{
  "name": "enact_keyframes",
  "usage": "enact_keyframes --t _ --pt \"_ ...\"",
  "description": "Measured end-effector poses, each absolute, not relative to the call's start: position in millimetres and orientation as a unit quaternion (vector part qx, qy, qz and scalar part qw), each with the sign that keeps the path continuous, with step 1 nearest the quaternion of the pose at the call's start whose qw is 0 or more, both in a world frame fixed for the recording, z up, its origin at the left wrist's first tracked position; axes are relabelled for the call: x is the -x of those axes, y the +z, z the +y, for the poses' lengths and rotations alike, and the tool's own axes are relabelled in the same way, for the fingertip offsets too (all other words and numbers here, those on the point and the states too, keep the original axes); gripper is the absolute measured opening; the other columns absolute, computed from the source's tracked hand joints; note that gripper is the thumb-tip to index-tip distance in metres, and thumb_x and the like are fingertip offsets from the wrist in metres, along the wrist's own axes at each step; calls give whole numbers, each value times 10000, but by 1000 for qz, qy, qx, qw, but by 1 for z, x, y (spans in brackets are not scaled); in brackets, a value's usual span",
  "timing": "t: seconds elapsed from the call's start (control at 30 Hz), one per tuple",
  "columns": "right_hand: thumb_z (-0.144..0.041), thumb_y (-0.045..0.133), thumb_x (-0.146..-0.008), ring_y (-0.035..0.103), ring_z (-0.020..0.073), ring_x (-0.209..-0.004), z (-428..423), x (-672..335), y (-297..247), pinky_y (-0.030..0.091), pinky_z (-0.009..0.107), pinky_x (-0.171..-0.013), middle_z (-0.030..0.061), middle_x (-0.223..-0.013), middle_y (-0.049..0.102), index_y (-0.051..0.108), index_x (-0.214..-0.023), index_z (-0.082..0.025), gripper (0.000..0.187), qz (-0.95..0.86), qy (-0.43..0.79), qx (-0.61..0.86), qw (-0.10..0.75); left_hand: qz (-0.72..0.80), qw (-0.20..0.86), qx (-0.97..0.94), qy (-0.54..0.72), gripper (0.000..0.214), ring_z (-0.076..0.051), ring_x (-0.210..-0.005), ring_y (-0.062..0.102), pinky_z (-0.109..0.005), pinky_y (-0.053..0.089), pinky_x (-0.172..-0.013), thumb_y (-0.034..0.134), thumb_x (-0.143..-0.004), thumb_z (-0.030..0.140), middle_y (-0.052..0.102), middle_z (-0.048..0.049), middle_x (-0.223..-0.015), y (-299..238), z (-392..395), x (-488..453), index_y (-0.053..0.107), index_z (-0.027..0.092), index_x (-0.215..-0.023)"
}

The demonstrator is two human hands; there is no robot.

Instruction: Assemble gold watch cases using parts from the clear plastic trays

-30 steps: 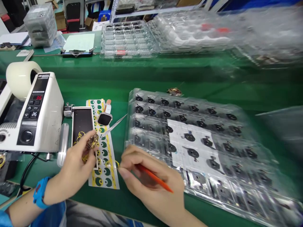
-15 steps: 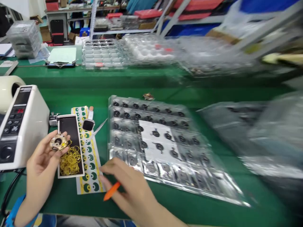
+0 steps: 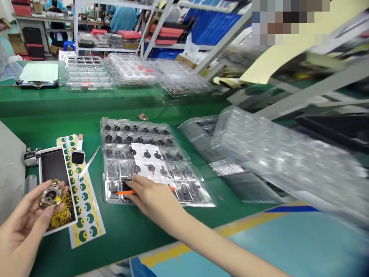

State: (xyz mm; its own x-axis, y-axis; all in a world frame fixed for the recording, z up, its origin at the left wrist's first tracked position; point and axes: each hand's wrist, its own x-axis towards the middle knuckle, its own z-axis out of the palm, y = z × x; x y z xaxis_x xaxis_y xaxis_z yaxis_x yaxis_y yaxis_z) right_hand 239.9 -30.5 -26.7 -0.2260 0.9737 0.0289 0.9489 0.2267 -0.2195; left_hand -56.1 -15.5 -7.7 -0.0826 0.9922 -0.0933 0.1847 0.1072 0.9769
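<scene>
Hands: two, both bare. One gold-coloured round metal part (image 3: 51,195) in the left hand (image 3: 23,234), lower left of the frame; thumb laid against its edge, fingers curled behind, grasped. One slim orange stick-like tool (image 3: 125,192) lodged in the right hand (image 3: 152,198), bottom centre-left, ends showing either side of it. Right fingertips bunched at the tray's lowest row, near its left; whether they also pinch a piece, cannot tell.

Tray: one, clear moulded plastic tray (image 3: 155,204), centre; five rows of cells, seven black disc-like pieces (image 3: 147,154) in each of the top three. Lower rows partly covered by the hand, not counted.

Gold-coloured part: face toward camera, shiny rim, darker round middle, uneven edge. Lies over the lower end of one narrow white-walled box (image 3: 53,161), black inside, rectangular. Thin yellow openwork rings (image 3: 62,217) heaped in the box, tangled, too many to count.

Right of box: one flat white strip with yellow bands (image 3: 100,229), crescent cut-outs in two columns. On it, one white square-cased watch (image 3: 78,157), dark glossy face; beside that, one pair of slender silver tweezers (image 3: 90,161), pointing upper right.

Above tray: one small copper-coloured round piece (image 3: 142,116), on smooth green worktop (image 3: 121,227).
</scene>
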Motion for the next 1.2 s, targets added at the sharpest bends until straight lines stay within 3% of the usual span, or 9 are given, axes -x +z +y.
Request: enact_keyframes --t 0.2,0.37,0.57,0.7,0.8,0.87,0.93,1.03,1.2 --pt "-132 571 -852 496 109 -482 -26 -236 -1 344 206 -449 -37 -593 551 504 -715 -197 166 -753 197 617 116 487 609 -442 444 398 -240 -1040 698 -299 605 -859 689 -855 295 716 -51 -1167 3 -10 44 606 300 -1244" --pt "-312 535 -856 390 97 -518 -10 -198 22 319 214 -484 -37 -604 474 489 -710 -201 189 -631 502 512 298 423 663 -441 433 182 -229 -970 702 -328 557 -927 796 -749 310 722 -63 -941 4 -10 29 731 207 -884" --pt "-497 637 -804 297 78 -516 -1 -145 14 264 209 -485 -65 -573 393 442 -681 -192 383 -535 651 428 327 433 670 -461 390 311 -149 -719 585 -270 525 -685 800 -697 453 560 -31 -821 -3 -10 25 695 162 -726" --pt "-517 571 -886 370 94 -524 -5 -149 10 331 211 -469 -46 -608 417 518 -744 -192 358 -587 588 400 386 447 672 -451 381 375 -135 -677 493 -249 432 -641 764 -720 508 530 -16 -729 4 -8 26 671 152 -650" --pt "-241 495 -960 541 133 -625 -6 -164 9 440 243 -533 13 -727 577 618 -1016 -232 136 -716 412 349 443 433 721 -400 365 371 -106 -592 443 -233 385 -605 808 -670 487 504 22 -612 9 -8 25 658 154 -605" --pt "-84 484 -921 590 150 -688 -5 -172 7 469 265 -562 40 -805 628 623 -1115 -260 297 -792 282 312 443 422 752 -364 352 351 -99 -571 443 -228 376 -594 845 -620 454 512 30 -581 10 -8 25 662 157 -588" --pt "-46 504 -886 600 157 -706 -3 -175 5 465 276 -548 59 -869 649 638 -1104 -262 335 -831 207 289 427 411 778 -344 328 328 -95 -564 450 -218 364 -575 868 -588 420 535 27 -573 9 -8 26 673 156 -586" --pt "-76 523 -886 580 145 -644 -5 -174 4 433 275 -508 58 -859 658 654 -966 -238 223 -846 170 277 423 402 790 -353 299 304 -88 -549 446 -207 355 -546 854 -617 392 546 21 -559 6 -9 27 674 151 -572" --pt "-107 537 -883 610 164 -669 -12 -170 9 478 288 -549 58 -850 647 666 -892 -258 198 -792 240 345 443 383 785 -337 352 218 -115 -659 581 -245 525 -704 770 -751 365 602 4 -685 4 -10 24 682 175 -692"
